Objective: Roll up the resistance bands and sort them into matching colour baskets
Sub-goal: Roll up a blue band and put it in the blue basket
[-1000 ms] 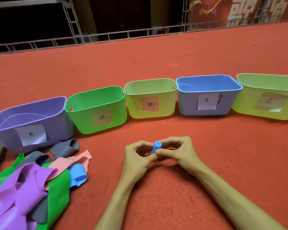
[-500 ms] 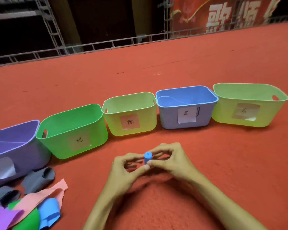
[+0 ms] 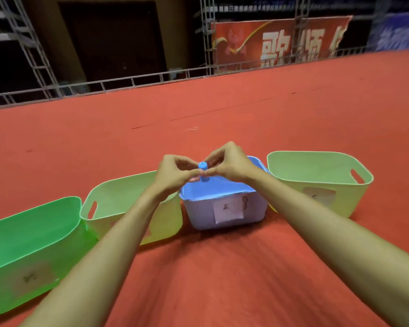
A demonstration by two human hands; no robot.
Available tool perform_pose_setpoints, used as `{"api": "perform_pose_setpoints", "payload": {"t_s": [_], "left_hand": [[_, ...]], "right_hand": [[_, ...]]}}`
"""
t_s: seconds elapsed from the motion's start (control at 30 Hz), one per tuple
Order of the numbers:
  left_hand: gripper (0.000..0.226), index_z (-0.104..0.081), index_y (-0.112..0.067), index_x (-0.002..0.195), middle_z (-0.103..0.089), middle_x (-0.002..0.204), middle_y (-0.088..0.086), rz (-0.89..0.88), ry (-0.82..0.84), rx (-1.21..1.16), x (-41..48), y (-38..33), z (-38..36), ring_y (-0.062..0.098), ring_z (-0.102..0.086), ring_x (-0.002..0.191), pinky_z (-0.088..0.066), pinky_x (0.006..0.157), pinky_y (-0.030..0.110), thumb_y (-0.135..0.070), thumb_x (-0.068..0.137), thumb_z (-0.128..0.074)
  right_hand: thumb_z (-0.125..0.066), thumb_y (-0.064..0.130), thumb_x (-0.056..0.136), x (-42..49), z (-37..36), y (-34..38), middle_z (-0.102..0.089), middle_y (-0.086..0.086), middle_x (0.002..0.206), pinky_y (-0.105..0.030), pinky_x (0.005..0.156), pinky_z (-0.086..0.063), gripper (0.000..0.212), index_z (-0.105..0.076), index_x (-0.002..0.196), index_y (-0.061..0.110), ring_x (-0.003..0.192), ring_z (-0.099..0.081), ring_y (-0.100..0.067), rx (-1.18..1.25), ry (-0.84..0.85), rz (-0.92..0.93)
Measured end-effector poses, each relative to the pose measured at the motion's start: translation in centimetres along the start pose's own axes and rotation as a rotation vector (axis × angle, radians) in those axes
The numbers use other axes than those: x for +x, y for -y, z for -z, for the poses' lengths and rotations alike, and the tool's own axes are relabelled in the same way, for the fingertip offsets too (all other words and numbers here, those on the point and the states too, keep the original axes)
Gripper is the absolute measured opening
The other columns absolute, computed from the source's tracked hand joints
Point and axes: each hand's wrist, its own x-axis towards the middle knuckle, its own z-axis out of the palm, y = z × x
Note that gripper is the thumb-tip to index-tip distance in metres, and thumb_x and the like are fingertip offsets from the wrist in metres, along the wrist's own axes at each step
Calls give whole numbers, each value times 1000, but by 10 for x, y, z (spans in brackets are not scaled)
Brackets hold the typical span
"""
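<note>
Seen from the head camera, the left hand (image 3: 175, 175) and right hand (image 3: 229, 165) meet over the blue basket (image 3: 198, 213). Both pinch a tightly rolled blue band (image 3: 202, 172) and hold it upright between the fingertips. The double pinch probably keeps the roll from springing loose. The band appears to hang above the basket's open top, not yet inside, ready to drop into its matching colour. A green basket (image 3: 33, 237) and two yellow-green baskets (image 3: 128, 204) share the row on the red carpet (image 3: 222, 279).

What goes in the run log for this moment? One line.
step: drop-off | left hand: pinches blue roll | right hand: pinches blue roll | position: above blue basket | released: no
</note>
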Motion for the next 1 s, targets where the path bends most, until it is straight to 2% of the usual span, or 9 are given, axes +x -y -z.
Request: {"api": "perform_pose_setpoints", "payload": {"t_s": [0.13, 0.27, 0.43, 0.53, 0.63, 0.7, 0.77, 0.87, 1.0], "left_hand": [[20, -82, -7, 86, -79, 80, 13, 50, 84, 193, 49, 14, -13, 29, -79, 84, -64, 86, 49, -6, 68, -91], [10, -82, -10, 78, -77, 69, 6, 121, 143, 474, 69, 23, -34, 12, -78, 74, -63, 83, 39, -5, 70, -85], [14, -82, -8, 81, -77, 69, 3, 243, 216, 673, 79, 31, -48, 5, -72, 65, -63, 82, 37, -10, 68, -85], [21, -77, -8, 85, -75, 69, 4, 278, 225, 800, 85, 28, -50, 16, -76, 74, -62, 66, 34, -12, 65, -84], [18, -72, -10, 83, -69, 64, 3, 274, 214, 863, 87, 27, -54, 15, -69, 61, -50, 52, 27, -9, 69, -83], [18, -73, -10, 87, -74, 74, 7, 269, 238, 906, 86, 35, -60, 18, -74, 75, -59, 64, 30, -7, 71, -82], [15, -72, -9, 83, -72, 71, 6, 271, 259, 925, 81, 44, -66, 19, -76, 83, -62, 72, 32, -1, 72, -80], [14, -68, -11, 75, -65, 62, 3, 249, 243, 930, 79, 52, -69, 20, -75, 86, -62, 75, 34, 1, 72, -76], [11, -74, -8, 82, -72, 69, 7, 252, 237, 894, 79, 51, -67, 19, -76, 85, -63, 76, 34, 0, 73, -75]], "right_hand": [[-92, 12, 65, 31, -2, -24, -79, -3, 77, -28, 65, -50, 24, -86, 88, 17, 68, -57, -4, -104, 81, -114], [-87, 5, 65, 48, -16, -47, -73, -6, 69, -21, 59, -47, 23, -85, 86, 13, 62, -57, -9, -178, 157, -264], [-87, 5, 61, 58, -34, -58, -70, -3, 67, -31, 69, -57, 23, -82, 83, 6, 64, -60, -10, -300, 266, -341], [-91, 6, 59, 67, -40, -55, -72, 0, 64, -26, 68, -59, 20, -80, 75, 9, 63, -68, -10, -356, 344, -344], [-85, 0, 64, 70, -47, -55, -73, -4, 60, -31, 74, -64, 12, -77, 68, 9, 70, -77, -15, -401, 392, -343], [-83, -4, 66, 67, -51, -60, -72, -5, 58, -31, 70, -63, 16, -73, 66, 10, 68, -78, -19, -431, 398, -345], [-83, -6, 66, 62, -53, -65, -71, -5, 61, -33, 70, -65, 21, -70, 68, 10, 66, -77, -20, -447, 409, -357], [-84, -8, 66, 61, -53, -68, -73, -8, 71, -38, 72, -66, 22, -71, 72, 8, 67, -78, -24, -441, 421, -366], [-87, -8, 65, 59, -53, -63, -75, -10, 77, -39, 71, -66, 24, -76, 83, 3, 65, -77, -25, -434, 418, -372]]}}
